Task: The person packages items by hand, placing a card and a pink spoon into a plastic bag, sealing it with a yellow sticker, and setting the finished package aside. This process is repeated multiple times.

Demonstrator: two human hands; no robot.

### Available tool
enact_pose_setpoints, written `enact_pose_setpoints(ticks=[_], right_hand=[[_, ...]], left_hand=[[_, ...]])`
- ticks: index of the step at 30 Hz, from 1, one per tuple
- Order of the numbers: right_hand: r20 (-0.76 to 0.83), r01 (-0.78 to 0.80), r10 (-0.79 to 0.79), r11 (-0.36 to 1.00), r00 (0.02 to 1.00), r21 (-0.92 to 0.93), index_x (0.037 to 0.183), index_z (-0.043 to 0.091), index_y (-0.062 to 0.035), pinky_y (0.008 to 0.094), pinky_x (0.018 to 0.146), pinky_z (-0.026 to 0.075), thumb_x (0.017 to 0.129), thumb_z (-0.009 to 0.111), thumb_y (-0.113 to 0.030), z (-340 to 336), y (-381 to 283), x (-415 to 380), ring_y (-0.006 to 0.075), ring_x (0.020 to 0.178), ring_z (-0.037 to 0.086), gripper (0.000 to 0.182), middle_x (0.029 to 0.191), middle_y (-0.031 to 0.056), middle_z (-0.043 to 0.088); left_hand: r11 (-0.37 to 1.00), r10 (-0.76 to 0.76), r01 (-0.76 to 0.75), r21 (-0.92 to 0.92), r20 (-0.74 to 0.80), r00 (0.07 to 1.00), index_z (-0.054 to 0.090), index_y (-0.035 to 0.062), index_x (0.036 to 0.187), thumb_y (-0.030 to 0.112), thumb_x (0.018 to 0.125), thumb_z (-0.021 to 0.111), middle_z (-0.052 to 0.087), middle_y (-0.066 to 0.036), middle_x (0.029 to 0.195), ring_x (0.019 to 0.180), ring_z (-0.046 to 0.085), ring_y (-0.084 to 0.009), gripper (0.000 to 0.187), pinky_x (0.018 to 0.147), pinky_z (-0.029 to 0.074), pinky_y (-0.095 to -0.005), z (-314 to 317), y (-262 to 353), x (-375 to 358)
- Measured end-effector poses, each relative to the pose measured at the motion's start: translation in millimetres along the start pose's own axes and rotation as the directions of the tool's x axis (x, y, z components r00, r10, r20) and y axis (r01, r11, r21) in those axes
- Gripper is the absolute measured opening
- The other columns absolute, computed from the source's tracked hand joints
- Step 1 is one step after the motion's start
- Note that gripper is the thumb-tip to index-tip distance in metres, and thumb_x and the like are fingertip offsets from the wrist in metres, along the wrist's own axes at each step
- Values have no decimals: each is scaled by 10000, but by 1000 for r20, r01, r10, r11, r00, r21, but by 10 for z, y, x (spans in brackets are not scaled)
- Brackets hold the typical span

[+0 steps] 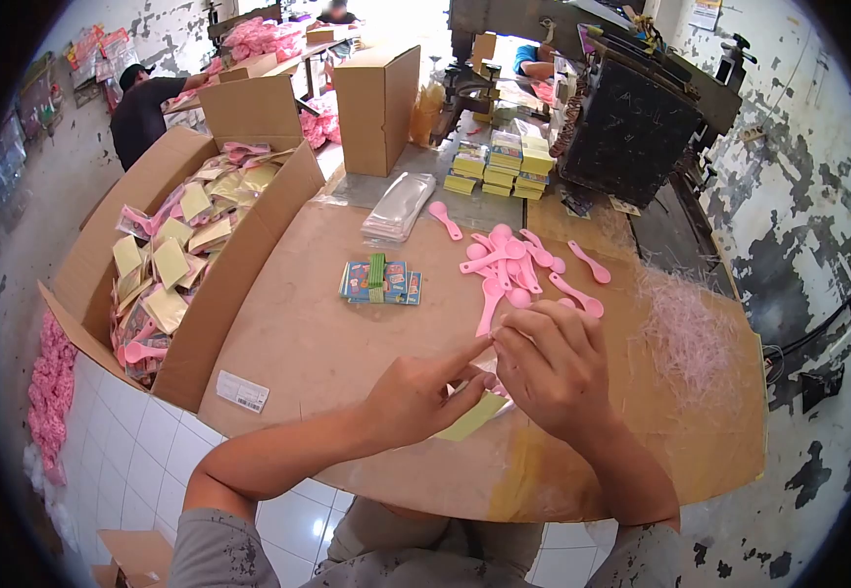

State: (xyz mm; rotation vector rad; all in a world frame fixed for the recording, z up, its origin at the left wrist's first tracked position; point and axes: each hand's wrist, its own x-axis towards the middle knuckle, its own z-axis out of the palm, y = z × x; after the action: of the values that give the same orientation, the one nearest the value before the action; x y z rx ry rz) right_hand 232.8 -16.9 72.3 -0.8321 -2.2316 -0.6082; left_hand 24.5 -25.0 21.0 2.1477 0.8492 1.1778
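Note:
My left hand (pixel 423 390) and my right hand (pixel 555 365) meet over the near part of the cardboard-covered table (pixel 347 353). Together they pinch a small clear packet with a yellow card (pixel 472 417) in it, and a pink spoon handle (pixel 489 309) runs up from my fingertips. Just beyond my hands lies a loose pile of pink plastic spoons (pixel 518 263). A banded bundle of printed cards (pixel 379 281) rests left of the pile.
A large open carton (pixel 239 265) of packed yellow-and-pink packets stands at left. A stack of clear bags (pixel 398 206), a closed box (pixel 376 108), yellow card stacks (pixel 504 167) and a dark machine (pixel 631 127) sit farther back. Pink shreds (pixel 685 338) lie at right. A person (pixel 146 108) works at far left.

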Motion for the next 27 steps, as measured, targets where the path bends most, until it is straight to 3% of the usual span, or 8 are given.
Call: enact_pose_setpoints(ticks=[6,9,12,15,18,21,24,27], right_hand=[[76,64,-59,996,995,-58,971,719,3,381,902,450,799,712,-161,70,-67,-43,232,1072,626,238,1100,68,659],[35,33,-31,998,999,-45,968,718,2,374,875,448,790,722,-161,101,-76,-47,227,1045,634,241,1085,69,665],[-9,-37,36,999,999,-37,923,718,-39,355,835,448,732,758,-45,149,-127,-46,205,953,666,195,1002,32,688],[37,-105,105,994,994,-1,926,689,-27,373,799,436,773,727,-107,206,-46,-83,213,922,634,176,998,49,669],[26,-175,175,985,984,8,910,675,-51,375,784,440,758,738,-77,195,102,-74,217,893,627,166,984,48,666],[8,-300,302,942,953,150,918,677,-63,378,782,445,748,756,-68,45,276,-24,225,901,632,188,986,45,668],[-17,-159,168,955,986,250,926,679,-74,381,777,453,760,763,-79,-65,234,20,233,905,636,186,986,44,666],[23,-104,102,982,995,156,927,685,-75,383,772,463,770,767,-92,-124,12,84,234,904,635,178,983,43,661]], left_hand=[[983,-25,13,185,64,998,526,-13,1433,137,957,694,734,-124,788,645,707,-340,526,569,559,-423,57,-36,-28],[977,-2,-8,212,43,999,528,-13,1428,143,961,691,718,-139,772,639,699,-348,518,566,553,-432,67,-55,-29],[975,15,-23,221,37,999,517,-8,1446,155,974,681,705,-153,763,642,698,-348,526,564,549,-437,63,-77,-33],[968,-65,29,251,138,988,486,52,1511,143,965,711,776,-95,874,665,739,-274,598,616,588,-367,68,-76,-62],[982,-43,15,187,144,989,483,56,1517,142,976,703,785,-106,908,690,752,-264,591,644,600,-357,30,-3,-57],[992,-121,115,49,152,981,482,52,1518,123,991,683,791,-119,943,725,767,-251,569,677,612,-351,3,-6,-27],[994,-106,106,12,124,987,473,49,1524,107,996,675,793,-126,960,745,774,-229,568,676,619,-338,7,-22,-36],[994,-98,101,-33,92,991,478,56,1518,127,991,662,784,-92,922,657,728,-269,562,641,584,-387,23,12,-43]])
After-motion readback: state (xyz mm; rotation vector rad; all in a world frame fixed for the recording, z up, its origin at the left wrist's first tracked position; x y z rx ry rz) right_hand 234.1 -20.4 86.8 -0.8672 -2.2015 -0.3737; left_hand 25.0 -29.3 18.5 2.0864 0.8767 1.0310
